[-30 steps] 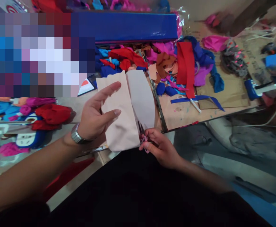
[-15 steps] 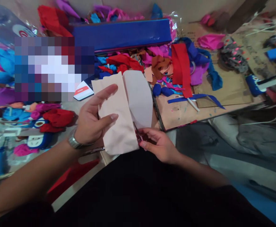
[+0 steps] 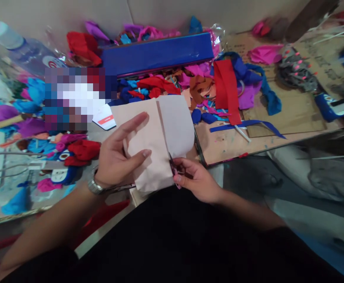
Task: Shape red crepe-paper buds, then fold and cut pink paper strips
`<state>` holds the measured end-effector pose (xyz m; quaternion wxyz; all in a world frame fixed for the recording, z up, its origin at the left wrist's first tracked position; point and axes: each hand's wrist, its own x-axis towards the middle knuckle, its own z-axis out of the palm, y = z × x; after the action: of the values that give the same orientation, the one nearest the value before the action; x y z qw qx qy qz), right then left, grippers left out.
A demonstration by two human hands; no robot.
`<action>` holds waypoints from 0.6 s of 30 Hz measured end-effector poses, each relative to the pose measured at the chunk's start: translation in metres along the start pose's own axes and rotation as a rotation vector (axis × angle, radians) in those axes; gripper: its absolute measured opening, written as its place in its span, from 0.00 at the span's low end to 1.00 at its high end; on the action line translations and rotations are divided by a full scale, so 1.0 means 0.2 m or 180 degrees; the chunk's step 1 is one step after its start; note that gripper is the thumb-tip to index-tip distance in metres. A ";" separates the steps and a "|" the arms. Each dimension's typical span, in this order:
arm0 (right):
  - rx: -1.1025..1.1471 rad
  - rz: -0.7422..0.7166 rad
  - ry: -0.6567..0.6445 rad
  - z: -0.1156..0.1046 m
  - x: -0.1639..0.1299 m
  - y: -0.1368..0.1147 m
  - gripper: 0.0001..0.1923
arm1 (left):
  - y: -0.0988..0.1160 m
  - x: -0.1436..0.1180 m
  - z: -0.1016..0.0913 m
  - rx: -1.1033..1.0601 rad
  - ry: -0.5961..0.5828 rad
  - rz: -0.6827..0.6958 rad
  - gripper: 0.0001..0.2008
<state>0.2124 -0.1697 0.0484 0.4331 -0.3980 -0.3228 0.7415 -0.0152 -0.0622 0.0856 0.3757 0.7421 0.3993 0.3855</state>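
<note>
L hand [image 3: 117,161] clamps peach paper [image 3: 157,169]; to its rt., R hand [image 3: 201,182] grips pink-handled scissors [image 3: 176,175], prob. mid-cut. Next snip likely needs tautness.

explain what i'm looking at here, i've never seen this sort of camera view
There is no machine here: a person works bare-handed, seen from a camera worn on their own head, looking down. The left hand holds a pale pink sheet, with a white piece showing beside it. The right hand holds small scissors at the sheet's edge. On the worktable beyond lie a long blue box, a red strip and many crumpled colourful scraps.
</note>
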 end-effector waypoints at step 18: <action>0.0080 0.0045 0.0413 0.00 0.01 0.02 0.26 | 0.12 -0.02 0.04 0.0930 0.0398 -0.0039 0.35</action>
<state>0.2099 -0.1691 0.0453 0.4528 -0.4420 -0.2820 0.7212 -0.0030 -0.0763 0.1022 0.2405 0.7610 0.4783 0.3665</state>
